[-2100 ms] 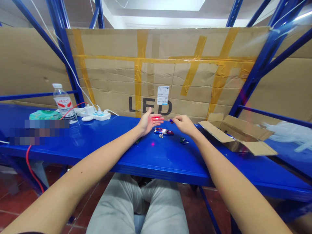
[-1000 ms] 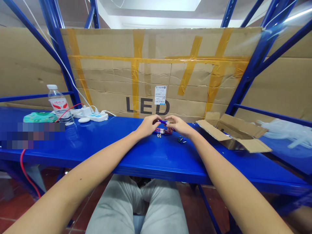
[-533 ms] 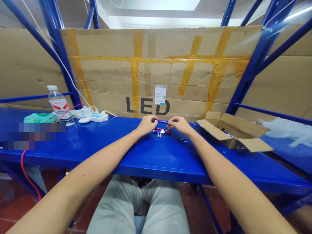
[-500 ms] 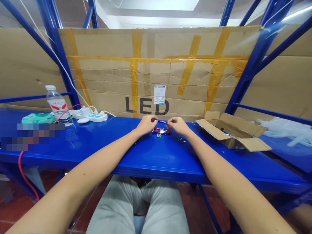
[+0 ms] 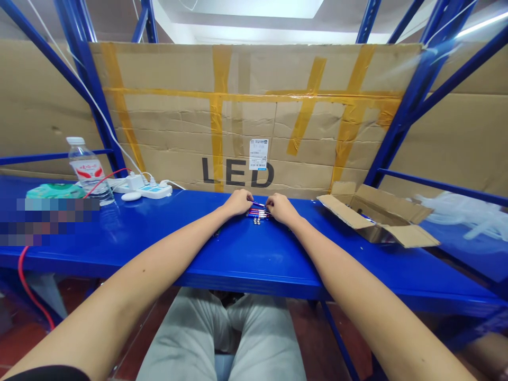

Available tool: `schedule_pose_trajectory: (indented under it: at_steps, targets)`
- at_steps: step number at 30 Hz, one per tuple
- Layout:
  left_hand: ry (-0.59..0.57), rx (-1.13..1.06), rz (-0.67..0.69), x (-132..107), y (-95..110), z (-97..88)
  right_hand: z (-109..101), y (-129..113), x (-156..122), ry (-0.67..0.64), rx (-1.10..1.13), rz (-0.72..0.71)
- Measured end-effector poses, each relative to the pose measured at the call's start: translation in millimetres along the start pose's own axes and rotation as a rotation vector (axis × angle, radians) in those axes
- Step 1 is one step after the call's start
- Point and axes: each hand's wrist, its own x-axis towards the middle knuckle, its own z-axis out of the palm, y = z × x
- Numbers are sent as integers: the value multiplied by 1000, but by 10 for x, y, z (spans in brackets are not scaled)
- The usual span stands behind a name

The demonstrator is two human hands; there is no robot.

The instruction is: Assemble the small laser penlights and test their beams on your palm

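Taped cardboard (image 5: 170,132) backs our blue table (image 5: 254,259) in the head view. Our left hand (image 5: 238,202) pinches, fingers nearly closed, one end of a slim blue tube (image 5: 259,204), just beside a row of similar tubes (image 5: 257,212); our right hand (image 5: 280,208) curls at its other end, whether gripping we cannot tell. Small silver pieces (image 5: 256,221) lie nearer us.

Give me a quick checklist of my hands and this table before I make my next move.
1. Left hand on the blue tube: ok, fingertips at its left end.
2. Right hand gripping its other end: cannot tell, though fingertips are close.
3. Other tubes together: ok, side by side between the hands.
4. Silver pieces beside them: ok, on the near side.
5. Carton open: ok, flaps spread.
6. Bottle capped: ok.
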Motion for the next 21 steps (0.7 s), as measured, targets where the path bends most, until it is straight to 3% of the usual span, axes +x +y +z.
schedule_pose_trajectory:
  at_steps: [21]
  targets:
    - [-93, -92, -71, 34, -16, 37, -70, 11, -36, -109, 137, 13]
